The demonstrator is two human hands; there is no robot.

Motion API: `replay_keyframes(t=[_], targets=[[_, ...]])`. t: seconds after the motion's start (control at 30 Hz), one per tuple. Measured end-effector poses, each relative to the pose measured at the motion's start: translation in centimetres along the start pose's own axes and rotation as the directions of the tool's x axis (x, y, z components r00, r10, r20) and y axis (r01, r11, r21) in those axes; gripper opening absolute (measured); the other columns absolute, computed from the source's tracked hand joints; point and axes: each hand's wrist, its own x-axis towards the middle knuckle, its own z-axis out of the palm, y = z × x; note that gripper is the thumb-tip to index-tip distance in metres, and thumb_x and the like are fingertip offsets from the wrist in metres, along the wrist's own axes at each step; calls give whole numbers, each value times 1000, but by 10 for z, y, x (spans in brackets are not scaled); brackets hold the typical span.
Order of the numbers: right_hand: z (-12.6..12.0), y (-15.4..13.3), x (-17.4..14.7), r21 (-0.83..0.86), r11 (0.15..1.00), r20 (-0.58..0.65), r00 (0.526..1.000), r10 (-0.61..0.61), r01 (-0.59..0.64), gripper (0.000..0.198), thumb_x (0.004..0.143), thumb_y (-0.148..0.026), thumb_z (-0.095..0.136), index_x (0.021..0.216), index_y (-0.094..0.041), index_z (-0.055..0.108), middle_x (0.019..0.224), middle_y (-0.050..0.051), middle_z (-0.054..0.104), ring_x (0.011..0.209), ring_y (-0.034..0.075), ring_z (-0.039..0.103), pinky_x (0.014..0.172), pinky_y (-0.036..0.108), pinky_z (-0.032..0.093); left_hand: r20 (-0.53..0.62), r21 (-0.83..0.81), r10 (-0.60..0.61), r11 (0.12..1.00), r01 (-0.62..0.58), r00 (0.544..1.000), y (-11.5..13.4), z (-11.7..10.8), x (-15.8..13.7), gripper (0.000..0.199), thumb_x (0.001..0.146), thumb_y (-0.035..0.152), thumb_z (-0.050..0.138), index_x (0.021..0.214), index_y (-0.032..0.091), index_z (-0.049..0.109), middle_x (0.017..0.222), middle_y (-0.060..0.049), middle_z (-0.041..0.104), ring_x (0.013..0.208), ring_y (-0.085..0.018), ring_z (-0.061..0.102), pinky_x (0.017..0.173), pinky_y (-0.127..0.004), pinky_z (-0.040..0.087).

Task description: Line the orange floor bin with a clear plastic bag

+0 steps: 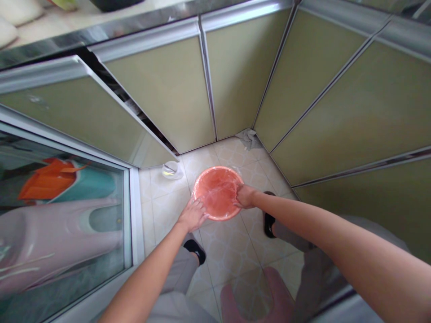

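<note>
An orange-red basin point(215, 179) stands on the tiled floor between my feet. Clear plastic film point(220, 187) lies across its top, creased between my hands and sticking out past the rim at the far right. My left hand point(193, 215) is at the near left rim, its fingers closed over the film and the basin's edge. On the right side, my right hand point(245, 196) grips the film at the rim, fingertips curled inward. The undersides of both hands and my thumbs are partly hidden.
A small clear plastic container point(172, 170) sits by the ajar cabinet door point(111, 121). A grey cloth point(249, 138) lies in the cabinet corner. Below me is a pink stool point(279, 291). Behind the glass door at left are a pink stool-like item point(63, 237) and an orange dustpan-like piece point(50, 179).
</note>
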Motion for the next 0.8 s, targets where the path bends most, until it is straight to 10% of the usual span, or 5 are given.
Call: replay_keyframes(t=[0.27,0.5,0.8], targets=[[8,-35,-15,169,985,-170,985,-8,37,55,105,-54,45,122,-11,74,109,19,77,112,29,68,107,43,41,-45,-13,77,997,-78,996,23,16,-4,54,104,54,47,144,22,62,155,-16,56,146,-33,47,126,-56,18],[19,-75,-14,288,957,-95,994,53,-24,49,110,-45,39,120,-12,73,109,19,77,102,28,73,89,36,49,11,-19,98,995,-98,995,58,31,10,26,105,35,51,113,20,71,105,-11,73,106,-26,65,104,-44,41],[20,-63,-34,160,987,-97,995,2,14,37,102,-38,58,119,-9,74,113,20,76,111,30,70,97,39,49,7,-18,111,994,-111,994,60,30,3,22,104,33,54,107,18,71,102,-10,73,101,-26,65,98,-43,45]])
